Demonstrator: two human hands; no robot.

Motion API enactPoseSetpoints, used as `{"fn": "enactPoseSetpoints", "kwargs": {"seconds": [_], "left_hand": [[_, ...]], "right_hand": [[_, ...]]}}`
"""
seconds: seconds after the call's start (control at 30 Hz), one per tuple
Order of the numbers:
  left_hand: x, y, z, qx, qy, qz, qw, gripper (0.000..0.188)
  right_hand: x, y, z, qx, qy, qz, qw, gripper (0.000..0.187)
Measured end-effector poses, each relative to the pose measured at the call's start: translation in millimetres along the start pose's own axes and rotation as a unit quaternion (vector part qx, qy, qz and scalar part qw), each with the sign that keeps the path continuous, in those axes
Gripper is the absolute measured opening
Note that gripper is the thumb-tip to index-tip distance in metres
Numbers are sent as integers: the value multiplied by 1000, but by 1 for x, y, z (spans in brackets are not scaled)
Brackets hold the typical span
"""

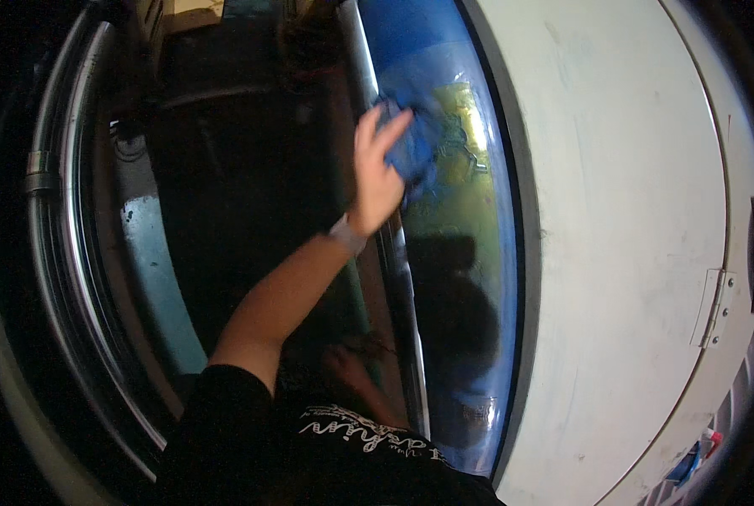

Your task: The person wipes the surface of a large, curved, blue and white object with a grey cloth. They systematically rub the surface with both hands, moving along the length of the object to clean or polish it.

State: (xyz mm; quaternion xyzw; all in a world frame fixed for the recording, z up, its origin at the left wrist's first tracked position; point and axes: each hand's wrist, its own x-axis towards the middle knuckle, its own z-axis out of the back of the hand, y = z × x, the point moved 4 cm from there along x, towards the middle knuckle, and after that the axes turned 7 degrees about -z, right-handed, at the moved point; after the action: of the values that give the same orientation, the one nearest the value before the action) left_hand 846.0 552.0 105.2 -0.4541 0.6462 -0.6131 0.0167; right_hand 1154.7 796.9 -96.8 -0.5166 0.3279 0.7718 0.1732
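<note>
- The left hand (375,173) is raised with fingers spread and its grip pressed flat on a blue cloth (410,143), the palm and fingertips pinning the cloth rather than closing round it
- The blue cloth lies bunched against the curved glass pane (470,278) of a large round door, in the upper part of the pane, just beside the metal rim (400,278) that runs along the pane's left edge
- A pale wristband (347,234) sits on the left wrist, and the bare forearm runs down from it to a black sleeve (225,405) at the lower edge
- The right hand (347,364) shows dimly lower down, near the metal rim and below the left forearm; it is too dark to tell whether its grip is apart or together, or whether it touches anything
- The glass shows yellowish and blue reflections near the cloth and a dark shadow lower down
- To the right of the pane spreads a white panel (630,219) with a small metal hinge (714,308) near its right edge
- To the left lies a dark opening (233,194), ringed by a curved chrome band (64,253)
</note>
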Motion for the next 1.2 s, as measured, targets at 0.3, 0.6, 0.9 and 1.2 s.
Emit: {"fn": "enactPoseSetpoints", "kwargs": {"seconds": [0.3,0.6,0.9,1.2], "left_hand": [[-121,-11,5,34,206,23,978,51],[-51,39,-18,105,-3,38,994,44],[-120,33,11,-61,180,4,982,58],[-81,23,-9,108,100,-5,989,48]], "right_hand": [[5,-80,-25,-154,13,64,986,36],[6,-73,3,58,-19,-38,997,36],[39,-121,-25,-13,24,51,998,34],[15,-112,-14,150,3,14,989,37]]}}
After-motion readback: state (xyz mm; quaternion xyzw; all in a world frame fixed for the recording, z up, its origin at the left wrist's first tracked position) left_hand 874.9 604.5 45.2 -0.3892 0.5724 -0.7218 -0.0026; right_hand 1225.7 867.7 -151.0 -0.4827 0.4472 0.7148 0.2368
